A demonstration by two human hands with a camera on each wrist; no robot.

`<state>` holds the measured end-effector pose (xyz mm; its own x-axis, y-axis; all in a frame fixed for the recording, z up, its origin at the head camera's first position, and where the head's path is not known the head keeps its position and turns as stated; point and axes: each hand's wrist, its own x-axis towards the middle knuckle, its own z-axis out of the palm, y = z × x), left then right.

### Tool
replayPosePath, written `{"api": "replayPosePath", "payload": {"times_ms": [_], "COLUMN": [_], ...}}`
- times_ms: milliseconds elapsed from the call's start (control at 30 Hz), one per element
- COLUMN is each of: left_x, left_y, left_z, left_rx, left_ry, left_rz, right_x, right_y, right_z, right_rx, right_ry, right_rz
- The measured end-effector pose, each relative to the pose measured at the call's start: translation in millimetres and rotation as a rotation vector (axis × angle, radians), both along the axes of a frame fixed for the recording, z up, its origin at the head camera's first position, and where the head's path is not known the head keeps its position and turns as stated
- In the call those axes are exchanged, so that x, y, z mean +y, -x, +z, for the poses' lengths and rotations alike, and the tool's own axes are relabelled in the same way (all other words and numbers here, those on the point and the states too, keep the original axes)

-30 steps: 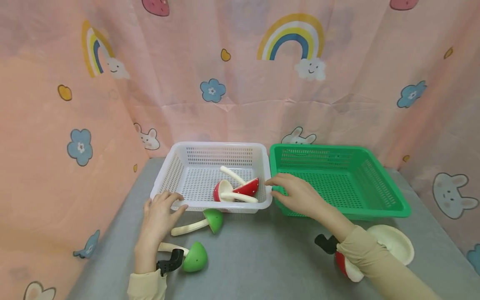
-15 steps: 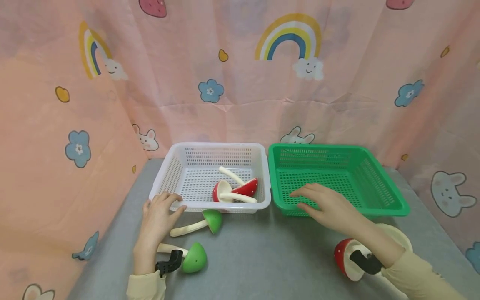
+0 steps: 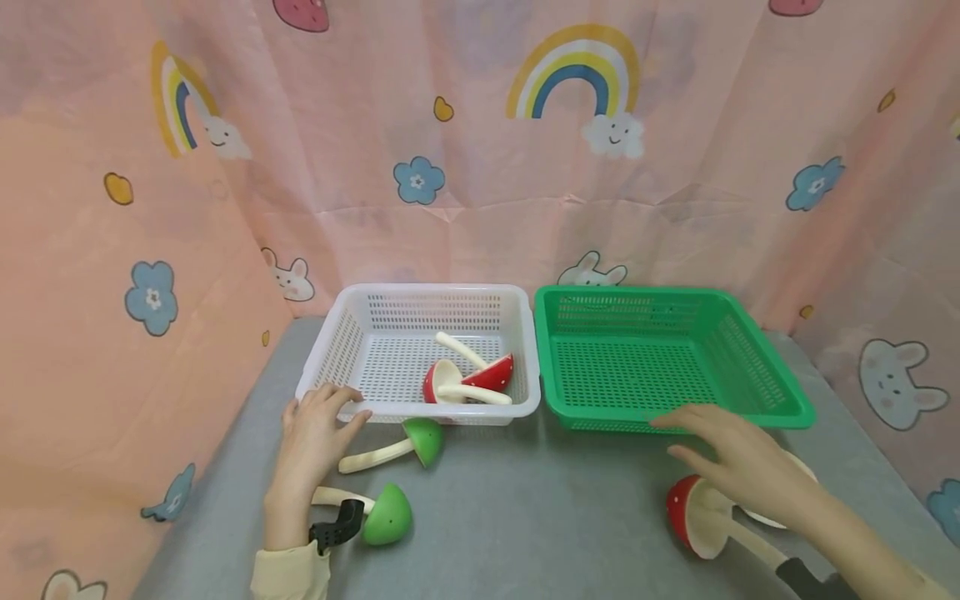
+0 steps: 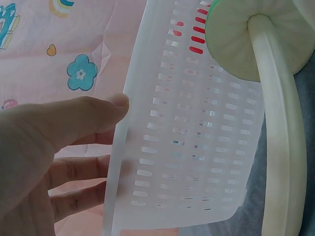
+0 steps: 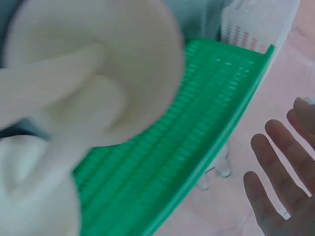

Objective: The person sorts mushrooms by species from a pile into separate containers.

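My left hand (image 3: 315, 433) rests on the front left corner of the white basket (image 3: 337, 342), thumb along its outer wall (image 4: 162, 147), fingers relaxed. Two red toy mushrooms (image 3: 468, 381) lie inside that basket. A green-capped mushroom (image 3: 405, 442) lies against its front wall (image 4: 266, 59), and another green mushroom (image 3: 378, 512) lies beside my left wrist. My right hand (image 3: 738, 467) hovers open, fingers spread (image 5: 280, 177), just over a red mushroom (image 3: 693, 517) lying in front of the green basket (image 3: 765, 375). The green basket holds nothing.
A cream cap or plate (image 3: 787, 492) lies partly under my right hand. The grey table (image 3: 525, 517) is walled by pink patterned curtains (image 3: 112, 250) at the back and both sides. The two baskets stand side by side, touching.
My right hand has drawn back from the white basket's right rim, across the green basket's front, down to above the red mushroom. The left hand has stayed put.
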<state>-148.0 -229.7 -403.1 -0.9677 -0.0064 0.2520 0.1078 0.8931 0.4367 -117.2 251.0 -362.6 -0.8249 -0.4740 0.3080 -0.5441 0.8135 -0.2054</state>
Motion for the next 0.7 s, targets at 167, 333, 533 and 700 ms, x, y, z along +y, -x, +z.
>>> {"api": "replayPosePath", "payload": {"times_ms": [167, 333, 533, 700], "left_x": [-1, -1, -1, 1], "left_y": [-0.2, -1.3, -0.9, -0.5], "left_z": [-0.2, -0.3, 0.2, 1.0], "left_rx": [-0.006, -0.006, -0.019, -0.018], "left_ry": [0.005, 0.002, -0.002, -0.002], "left_rz": [-0.001, 0.003, 0.000, 0.004], "right_x": [24, 47, 65, 76], "right_y": [-10.5, -16.6, -24.8, -25.0], "right_z": [-19.1, -36.3, -50.2, -63.2], "right_rx": [0.022, -0.002, 0.037, 0.078], "right_ry": [-0.015, 0.051, 0.162, 0.196], "right_rz": [-0.059, -0.086, -0.046, -0.001]}}
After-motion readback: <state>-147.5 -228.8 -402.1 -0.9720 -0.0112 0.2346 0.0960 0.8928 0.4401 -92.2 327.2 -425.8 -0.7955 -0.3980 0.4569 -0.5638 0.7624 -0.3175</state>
